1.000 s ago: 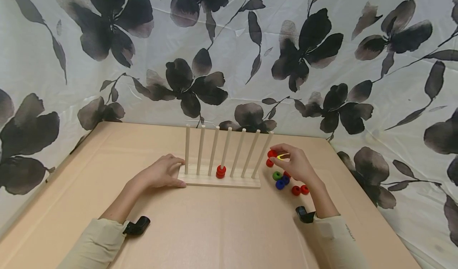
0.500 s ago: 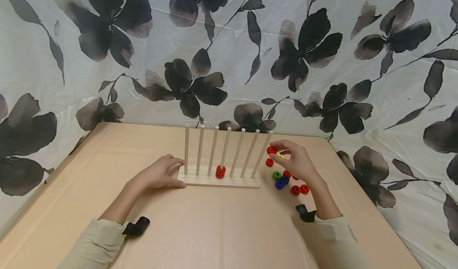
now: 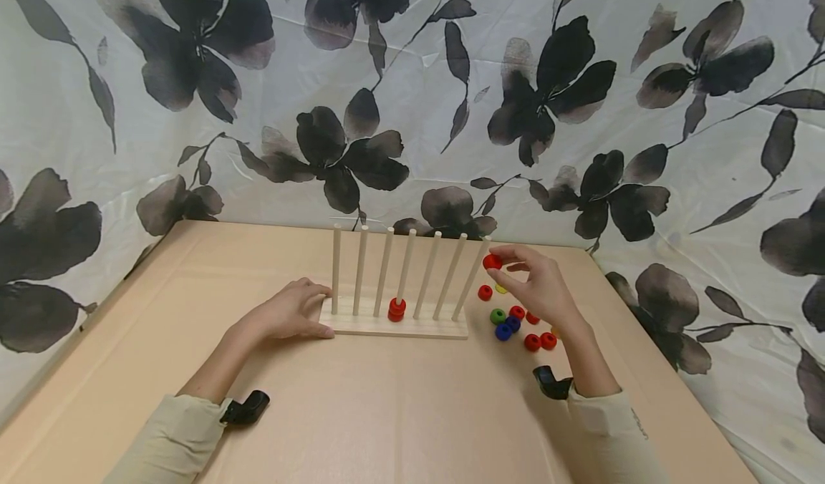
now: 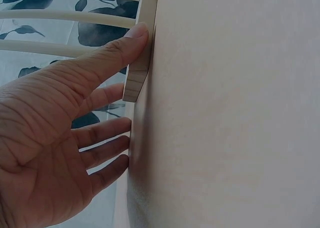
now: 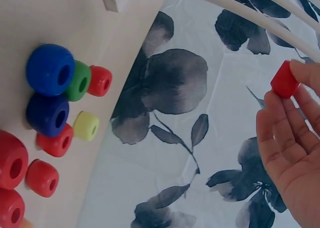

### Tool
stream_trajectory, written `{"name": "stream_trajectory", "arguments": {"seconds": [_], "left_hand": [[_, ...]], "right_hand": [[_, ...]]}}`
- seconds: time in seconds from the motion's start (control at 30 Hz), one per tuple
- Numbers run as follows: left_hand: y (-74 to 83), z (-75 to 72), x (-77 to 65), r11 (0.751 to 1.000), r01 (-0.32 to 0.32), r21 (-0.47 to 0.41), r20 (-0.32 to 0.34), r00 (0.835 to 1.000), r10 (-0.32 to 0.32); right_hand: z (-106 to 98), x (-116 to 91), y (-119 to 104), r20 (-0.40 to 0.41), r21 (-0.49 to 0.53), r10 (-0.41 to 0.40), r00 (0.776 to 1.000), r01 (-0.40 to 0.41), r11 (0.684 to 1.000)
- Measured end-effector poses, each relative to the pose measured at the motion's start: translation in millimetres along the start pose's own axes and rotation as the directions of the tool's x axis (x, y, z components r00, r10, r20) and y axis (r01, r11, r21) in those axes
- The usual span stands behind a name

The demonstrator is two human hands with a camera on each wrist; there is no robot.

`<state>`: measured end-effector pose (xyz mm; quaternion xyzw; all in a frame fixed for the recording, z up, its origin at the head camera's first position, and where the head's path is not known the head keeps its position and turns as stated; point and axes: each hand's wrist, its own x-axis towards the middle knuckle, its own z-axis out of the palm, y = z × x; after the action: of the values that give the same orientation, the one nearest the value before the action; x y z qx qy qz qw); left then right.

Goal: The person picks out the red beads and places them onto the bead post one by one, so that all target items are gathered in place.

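A wooden peg board [image 3: 432, 330] with a row of several upright dowels stands on the table. My left hand [image 3: 286, 313] grips its left end, thumb at the front edge and index finger behind; the other fingertips reach the tabletop in the left wrist view. Red beads [image 3: 396, 311] are stacked low on the middle dowel. Near the top of the rightmost dowel, my right hand [image 3: 541, 287] pinches a red bead [image 5: 285, 80] between thumb and fingers, raised above the table. The bead is just right of that dowel's tip in the head view.
Right of the board lie loose beads: a green bead [image 3: 498, 316], a blue bead [image 3: 503, 332], a yellow bead [image 5: 87, 126] and several red ones [image 3: 532, 342]. Floral fabric [image 3: 445, 76] hangs behind the table [image 3: 387, 405].
My right hand has lifted the red bead slightly, up toward the height of the rightmost dowel's tip, uncovering more of the loose beads. The left hand and board stay in place.
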<state>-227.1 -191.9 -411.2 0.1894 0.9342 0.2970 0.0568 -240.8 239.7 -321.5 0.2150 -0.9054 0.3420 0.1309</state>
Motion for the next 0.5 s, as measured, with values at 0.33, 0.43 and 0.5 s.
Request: {"name": "stream_trajectory", "arguments": {"seconds": [0.33, 0.43, 0.5], "left_hand": [[0.6, 0.2, -0.3, 1.0, 0.002, -0.005, -0.001, 1.0, -0.002], [0.7, 0.5, -0.4, 1.0, 0.0, -0.003, -0.001, 1.0, 0.0], [0.7, 0.7, -0.4, 1.0, -0.001, -0.002, -0.002, 1.0, 0.001]], "right_hand": [[-7.5, 1.2, -8.8, -0.083, 0.004, -0.015, 0.996, 0.015, 1.0], [-10.0, 1.0, -11.1, -0.107, 0.008, -0.021, 0.994, 0.022, 1.0], [-11.6, 0.7, -12.5, -0.121, 0.015, -0.029, 0.992, 0.031, 0.999]]}}
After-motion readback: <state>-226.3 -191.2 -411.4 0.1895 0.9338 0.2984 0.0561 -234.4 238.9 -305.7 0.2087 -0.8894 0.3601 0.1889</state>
